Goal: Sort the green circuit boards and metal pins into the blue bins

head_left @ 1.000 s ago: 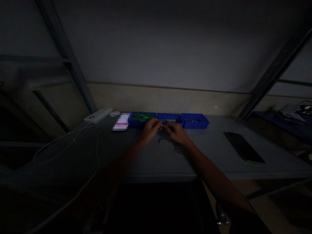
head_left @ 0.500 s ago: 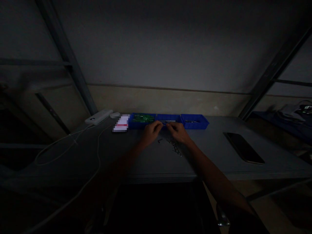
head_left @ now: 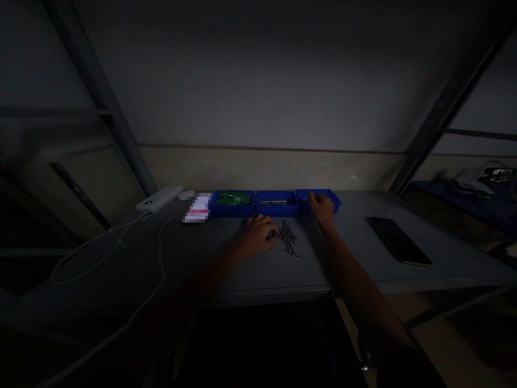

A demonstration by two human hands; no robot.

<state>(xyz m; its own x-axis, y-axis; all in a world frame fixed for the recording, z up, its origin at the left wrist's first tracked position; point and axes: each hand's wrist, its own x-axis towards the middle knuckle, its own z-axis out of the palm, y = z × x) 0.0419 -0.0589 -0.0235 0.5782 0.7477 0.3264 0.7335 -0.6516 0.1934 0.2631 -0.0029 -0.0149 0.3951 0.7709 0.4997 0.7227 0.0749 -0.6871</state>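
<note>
My left hand [head_left: 258, 236] rests low over the grey table with its fingers curled and closed. A dark spot shows by its fingertips, and I cannot make out what they hold. Just right of it lies a loose pile of small metal pins or screws [head_left: 287, 237]. My right hand [head_left: 322, 209] is at the right blue bin [head_left: 334, 203], fingers bent closed over its front rim. Anything in that grip is too dark and small to name. Slim metal pieces [head_left: 274, 203] lie in the middle blue bin [head_left: 278, 212].
The left blue bin [head_left: 232, 211] holds green plastic packets [head_left: 233, 199]. Left of it are a pixelated bright phone screen [head_left: 197, 209] and a white power bank [head_left: 159, 199] with a white cable [head_left: 162, 253]. A dark phone [head_left: 398, 240] lies at right. Metal posts [head_left: 436, 108] frame the table.
My hands, together in front of the bins before, have parted. The right one moved right to the right bin; the left came down to the table beside the metal pile.
</note>
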